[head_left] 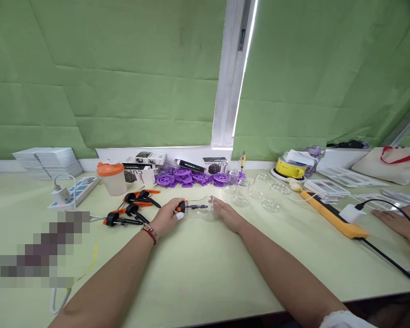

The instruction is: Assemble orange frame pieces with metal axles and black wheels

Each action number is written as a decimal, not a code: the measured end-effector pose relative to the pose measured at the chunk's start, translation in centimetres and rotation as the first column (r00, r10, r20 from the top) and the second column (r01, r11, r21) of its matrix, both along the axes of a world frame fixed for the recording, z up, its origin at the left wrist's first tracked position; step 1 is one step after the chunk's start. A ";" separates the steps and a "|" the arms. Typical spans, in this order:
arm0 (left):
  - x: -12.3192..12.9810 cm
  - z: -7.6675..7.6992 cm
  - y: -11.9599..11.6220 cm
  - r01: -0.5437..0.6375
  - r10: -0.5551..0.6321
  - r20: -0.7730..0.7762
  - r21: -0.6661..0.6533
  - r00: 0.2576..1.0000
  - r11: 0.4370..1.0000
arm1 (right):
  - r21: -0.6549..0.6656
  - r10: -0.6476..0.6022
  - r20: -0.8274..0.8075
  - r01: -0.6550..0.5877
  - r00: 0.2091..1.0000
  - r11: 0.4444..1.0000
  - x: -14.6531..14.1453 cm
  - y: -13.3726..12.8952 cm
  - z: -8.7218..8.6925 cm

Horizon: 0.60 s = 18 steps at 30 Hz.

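My left hand (pixel 166 217) is closed around a black-and-orange bottle top (pixel 181 207), whose dark tube reaches into a clear bottle (pixel 200 213). The bottle lies on its side between my hands, its mouth toward the left. My right hand (pixel 227 215) grips the bottle's base end. Whether the top is seated on the neck cannot be made out. To the left of my left hand, several similar black-and-orange tops (pixel 125 222) with dark tubes lie on the table. More clear bottles (pixel 270 206) stand beyond my right hand.
Purple plastic parts (pixel 182 176) and cup holder boxes (pixel 139 175) line the back. An orange-lidded shaker (pixel 112 180) and white power strip (pixel 78 193) stand left. A yellow-black power strip (pixel 331 214) lies right, near another person's hand (pixel 394 221). The table (pixel 205 282) ends at the front edge.
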<state>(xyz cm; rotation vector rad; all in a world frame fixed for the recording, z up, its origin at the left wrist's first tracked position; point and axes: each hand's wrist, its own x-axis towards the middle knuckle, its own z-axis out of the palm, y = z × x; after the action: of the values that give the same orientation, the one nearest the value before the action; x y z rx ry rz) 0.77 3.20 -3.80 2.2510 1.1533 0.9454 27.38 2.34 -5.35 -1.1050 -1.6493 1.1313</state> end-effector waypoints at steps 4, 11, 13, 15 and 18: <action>0.1 0.4 -0.4 0.008 -0.007 0.047 -0.019 0.999 1.000 | -0.012 0.046 -0.079 -0.047 0.996 0.999 0.3 0.3 -0.3; 0.6 0.6 -0.4 -0.033 0.039 0.212 -0.033 0.976 0.999 | 0.001 0.066 -0.108 -0.066 0.992 0.998 0.0 0.1 -0.5; 0.7 0.6 -0.4 -0.074 0.101 0.278 -0.106 0.955 0.992 | 0.010 0.060 -0.102 -0.059 0.993 0.998 0.0 0.2 -0.7; 0.9 0.8 -0.3 -0.080 0.160 0.336 -0.239 0.928 0.968 | 0.026 0.053 -0.099 -0.051 0.994 0.998 0.0 0.3 -0.9; 1.0 1.0 -0.3 -0.004 0.180 0.420 -0.387 0.890 0.922 | 0.044 0.035 -0.073 -0.032 0.997 0.999 0.0 0.2 -0.9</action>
<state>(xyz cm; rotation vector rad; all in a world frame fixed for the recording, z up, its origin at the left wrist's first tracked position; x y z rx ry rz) 1.74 2.93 -2.84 1.5741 1.1191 1.0994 27.37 2.53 -6.21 -1.0000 -1.6322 1.1392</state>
